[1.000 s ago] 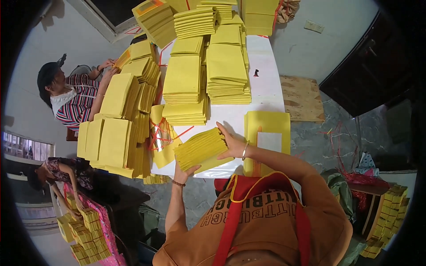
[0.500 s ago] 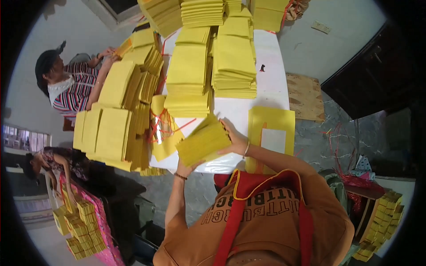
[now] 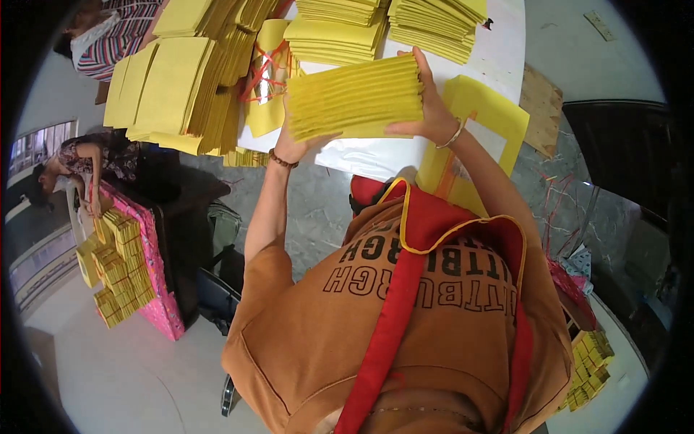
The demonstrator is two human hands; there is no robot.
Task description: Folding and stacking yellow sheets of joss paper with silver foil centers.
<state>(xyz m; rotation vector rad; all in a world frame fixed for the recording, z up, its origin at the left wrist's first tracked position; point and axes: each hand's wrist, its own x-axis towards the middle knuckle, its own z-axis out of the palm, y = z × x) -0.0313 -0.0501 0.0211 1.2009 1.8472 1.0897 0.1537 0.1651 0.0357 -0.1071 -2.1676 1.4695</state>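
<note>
Between my two hands is a thick stack of yellow paper envelopes [image 3: 354,98], raised over the near edge of the white table [image 3: 354,155], with its layered edges showing. My left hand [image 3: 292,147] grips its left end, and some of those fingers are hidden behind the stack. Around the right end closes my right hand [image 3: 437,119], thumb along the lower side and fingers at the upper corner. Close to the right forearm lies a large yellow envelope [image 3: 452,98] with a white panel. Red straps [image 3: 271,69] lie tangled on a yellow sheet [image 3: 264,119] to the left.
Tall envelope piles [image 3: 170,79] fill the table's left, and more piles [image 3: 336,47] stand at the far side. A person in a striped top [image 3: 119,43] is beyond the left piles. Another person [image 3: 94,163] handles tied bundles [image 3: 123,267] on a pink-covered table [image 3: 163,289].
My hands have lifted the stack and turned it from a slant to nearly level, edges toward me. The left hand has moved up its left end. The whole view has shifted.
</note>
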